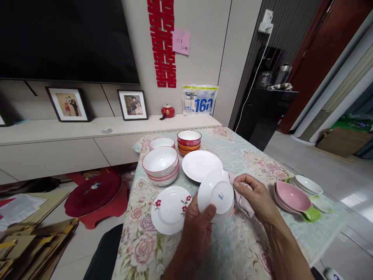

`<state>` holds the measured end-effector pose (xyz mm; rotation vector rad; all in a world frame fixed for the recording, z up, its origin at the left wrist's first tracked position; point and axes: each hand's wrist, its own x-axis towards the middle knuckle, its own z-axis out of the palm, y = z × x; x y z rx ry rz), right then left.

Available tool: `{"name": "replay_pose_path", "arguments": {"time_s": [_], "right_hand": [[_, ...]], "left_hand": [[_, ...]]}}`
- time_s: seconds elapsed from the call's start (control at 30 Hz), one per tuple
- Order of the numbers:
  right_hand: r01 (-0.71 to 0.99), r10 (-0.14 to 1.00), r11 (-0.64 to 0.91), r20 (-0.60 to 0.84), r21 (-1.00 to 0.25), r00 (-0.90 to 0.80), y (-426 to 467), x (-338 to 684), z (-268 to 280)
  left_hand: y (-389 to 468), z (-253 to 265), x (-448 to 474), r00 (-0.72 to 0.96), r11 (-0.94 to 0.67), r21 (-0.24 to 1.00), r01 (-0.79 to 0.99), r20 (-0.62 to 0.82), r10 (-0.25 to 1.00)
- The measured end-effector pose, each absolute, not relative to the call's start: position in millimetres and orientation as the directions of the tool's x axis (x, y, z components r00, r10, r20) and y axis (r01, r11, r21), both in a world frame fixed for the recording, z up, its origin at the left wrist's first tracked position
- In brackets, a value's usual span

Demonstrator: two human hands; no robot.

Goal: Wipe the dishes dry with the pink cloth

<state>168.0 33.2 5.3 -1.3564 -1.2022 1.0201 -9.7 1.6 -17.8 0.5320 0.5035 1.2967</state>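
Observation:
A small white plate [214,190] is held up over the table, tilted, its underside with a blue mark facing me. My left hand [201,217] grips its lower left edge, thumb across the underside. My right hand [253,194] pinches a pale pink cloth [244,204] against the plate's right rim. Below and to the left lies a white plate with red flowers [170,210], its right side partly behind my left hand. Just behind the held plate sits a stack of white plates [201,165].
White bowls with red rims [161,165] stand stacked at the left, near red and orange bowls [189,142]. On the right are pink bowls [293,196], small white bowls [308,184] and a green leaf-shaped dish [313,214]. A flowered cloth [145,249] covers the table. A red stool [94,194] stands left.

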Motion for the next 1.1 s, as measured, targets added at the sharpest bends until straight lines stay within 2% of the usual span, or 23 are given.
{"name": "replay_pose_path", "arguments": {"time_s": [0.13,0.37,0.43,0.57,0.73,0.8,0.87,0.93,1.03,1.1], "right_hand": [[0.069,0.993,-0.037,-0.028,-0.997,0.115,31.3,173.2,8.9],[0.395,0.988,0.123,0.148,-0.91,0.034,24.8,180.2,15.0],[0.488,0.96,0.239,0.281,-0.839,0.014,25.0,177.3,14.9],[0.643,0.806,0.479,0.59,-0.598,-0.052,19.7,159.9,18.0],[0.697,0.73,0.597,0.629,-0.397,-0.267,-2.0,125.9,29.6],[0.695,0.708,0.624,0.636,-0.358,-0.307,-6.3,120.3,32.4],[0.704,0.707,0.605,0.658,-0.371,-0.26,-4.4,123.7,32.6],[0.718,0.729,0.541,0.67,-0.439,-0.139,2.1,134.2,30.4],[0.69,0.804,0.402,0.593,-0.602,0.049,13.6,151.1,24.2],[0.668,0.834,0.334,0.538,-0.665,0.119,18.4,156.0,19.8]], "left_hand": [[1.4,-16.2,-11.1,0.278,0.25,0.592,-0.766,-0.046,0.96],[-1.3,-19.3,-14.4,0.423,0.39,0.604,-0.695,-0.095,0.901],[-2.3,-18.6,-13.9,0.431,0.388,0.625,-0.677,-0.091,0.898],[-3.2,-18.6,-10.4,0.431,0.341,0.662,-0.667,-0.03,0.902],[-2.5,-27.6,-7.5,0.421,0.243,0.726,-0.643,0.07,0.904],[-2.7,-30.3,-7.7,0.41,0.219,0.739,-0.637,0.084,0.908],[-3.3,-31.1,-8.4,0.413,0.213,0.745,-0.632,0.091,0.906],[-4.1,-30.3,-8.9,0.421,0.218,0.747,-0.628,0.091,0.903],[-4.9,-27.3,-8.6,0.414,0.228,0.737,-0.636,0.077,0.907],[-4.7,-25.1,-7.4,0.388,0.224,0.71,-0.668,0.075,0.919]]}}
